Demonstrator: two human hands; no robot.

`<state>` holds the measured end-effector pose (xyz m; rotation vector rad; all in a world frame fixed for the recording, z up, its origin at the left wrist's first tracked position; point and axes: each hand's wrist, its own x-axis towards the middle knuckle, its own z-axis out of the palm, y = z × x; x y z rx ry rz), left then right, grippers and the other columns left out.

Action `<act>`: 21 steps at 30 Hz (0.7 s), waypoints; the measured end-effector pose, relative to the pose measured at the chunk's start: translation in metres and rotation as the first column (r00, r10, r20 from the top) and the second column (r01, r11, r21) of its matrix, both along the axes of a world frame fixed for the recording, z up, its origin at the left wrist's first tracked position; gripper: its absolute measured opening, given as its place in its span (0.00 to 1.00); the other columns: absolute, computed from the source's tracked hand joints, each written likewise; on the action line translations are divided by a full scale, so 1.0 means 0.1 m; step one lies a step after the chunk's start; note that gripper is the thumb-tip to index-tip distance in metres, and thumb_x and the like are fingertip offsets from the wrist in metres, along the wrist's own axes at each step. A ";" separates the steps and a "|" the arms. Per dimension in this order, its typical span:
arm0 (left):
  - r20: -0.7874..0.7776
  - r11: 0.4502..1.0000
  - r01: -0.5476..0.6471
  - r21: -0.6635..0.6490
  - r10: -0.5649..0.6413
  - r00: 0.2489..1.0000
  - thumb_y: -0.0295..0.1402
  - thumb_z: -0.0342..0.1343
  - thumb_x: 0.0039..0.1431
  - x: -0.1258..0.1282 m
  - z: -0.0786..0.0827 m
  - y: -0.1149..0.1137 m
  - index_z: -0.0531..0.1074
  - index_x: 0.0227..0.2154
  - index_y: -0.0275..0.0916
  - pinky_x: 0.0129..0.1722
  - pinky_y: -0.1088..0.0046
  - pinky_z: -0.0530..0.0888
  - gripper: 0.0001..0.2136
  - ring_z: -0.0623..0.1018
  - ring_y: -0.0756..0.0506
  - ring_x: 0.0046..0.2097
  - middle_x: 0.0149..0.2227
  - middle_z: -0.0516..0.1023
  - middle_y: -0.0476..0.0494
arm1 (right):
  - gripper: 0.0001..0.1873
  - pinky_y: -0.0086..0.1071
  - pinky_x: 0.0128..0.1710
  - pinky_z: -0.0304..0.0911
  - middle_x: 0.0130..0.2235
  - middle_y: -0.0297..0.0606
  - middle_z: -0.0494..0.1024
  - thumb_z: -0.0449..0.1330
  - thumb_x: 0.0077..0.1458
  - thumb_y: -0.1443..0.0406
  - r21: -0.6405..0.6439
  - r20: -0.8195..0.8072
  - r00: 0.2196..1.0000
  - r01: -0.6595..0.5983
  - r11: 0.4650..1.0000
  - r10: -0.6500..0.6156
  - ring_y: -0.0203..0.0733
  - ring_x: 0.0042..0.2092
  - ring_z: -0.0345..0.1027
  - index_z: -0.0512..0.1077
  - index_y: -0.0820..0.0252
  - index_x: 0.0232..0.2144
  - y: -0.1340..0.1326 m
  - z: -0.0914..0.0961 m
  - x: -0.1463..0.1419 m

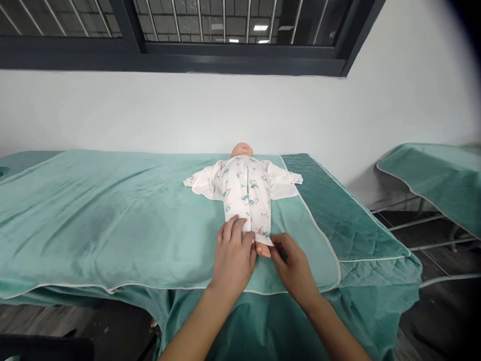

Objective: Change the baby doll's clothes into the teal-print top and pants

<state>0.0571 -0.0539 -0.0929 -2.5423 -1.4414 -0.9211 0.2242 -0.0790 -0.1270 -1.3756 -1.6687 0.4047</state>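
Observation:
A baby doll [242, 149] lies on its back on a green blanket [112, 215], head toward the wall. It wears a white printed sleepsuit [246, 193] with both sleeves spread out sideways. My left hand [233, 253] rests flat on the left leg end of the sleepsuit, fingers stretched out. My right hand [293, 263] pinches the hem of the right leg end, beside the doll's bare foot [263, 249] that sticks out.
The blanket covers a long bed with a quilted green cover [338, 210] under it, set against a white wall below a dark-framed window [225, 50]. Another green-covered bed [436, 175] stands at the right, with a floor gap between.

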 end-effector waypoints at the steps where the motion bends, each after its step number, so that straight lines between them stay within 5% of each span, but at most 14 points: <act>1: 0.007 1.000 0.008 -0.004 -0.008 1.000 0.25 0.53 0.60 -0.01 0.00 -0.01 0.73 0.41 0.39 0.58 0.45 0.67 0.08 0.62 0.33 0.64 0.57 0.69 0.36 | 0.04 0.34 0.38 0.63 0.36 0.36 0.72 0.54 0.64 0.67 0.005 -0.038 0.999 -0.008 1.000 0.008 0.40 0.38 0.66 0.68 0.57 0.37 -0.02 0.03 0.00; 10: 0.254 0.994 0.107 0.032 -0.112 0.961 0.26 0.53 0.61 -0.01 0.14 -0.07 0.73 0.36 0.41 0.59 0.52 0.69 0.05 0.66 0.38 0.62 0.53 0.72 0.41 | 0.02 0.32 0.38 0.62 0.36 0.35 0.70 0.57 0.64 0.64 0.052 -0.096 0.995 -0.028 0.998 0.033 0.39 0.38 0.66 0.67 0.56 0.37 -0.16 0.30 0.07; 15: 0.205 0.985 0.162 0.057 -0.171 0.964 0.24 0.53 0.60 0.01 0.16 -0.15 0.73 0.39 0.41 0.60 0.48 0.67 0.07 0.66 0.36 0.62 0.54 0.73 0.41 | 0.03 0.33 0.39 0.63 0.37 0.36 0.70 0.55 0.64 0.68 0.067 -0.007 1.000 -0.010 0.998 0.011 0.40 0.40 0.66 0.67 0.56 0.40 -0.20 0.12 0.16; 21: 0.228 0.986 0.169 0.015 -0.168 0.959 0.26 0.53 0.63 -0.23 -0.04 -0.18 0.70 0.51 0.43 0.60 0.50 0.69 0.14 0.65 0.37 0.62 0.59 0.68 0.38 | 0.05 0.35 0.41 0.65 0.40 0.39 0.72 0.52 0.65 0.68 -0.015 0.061 0.998 -0.024 1.000 0.025 0.42 0.42 0.68 0.67 0.56 0.41 -0.26 -0.14 0.22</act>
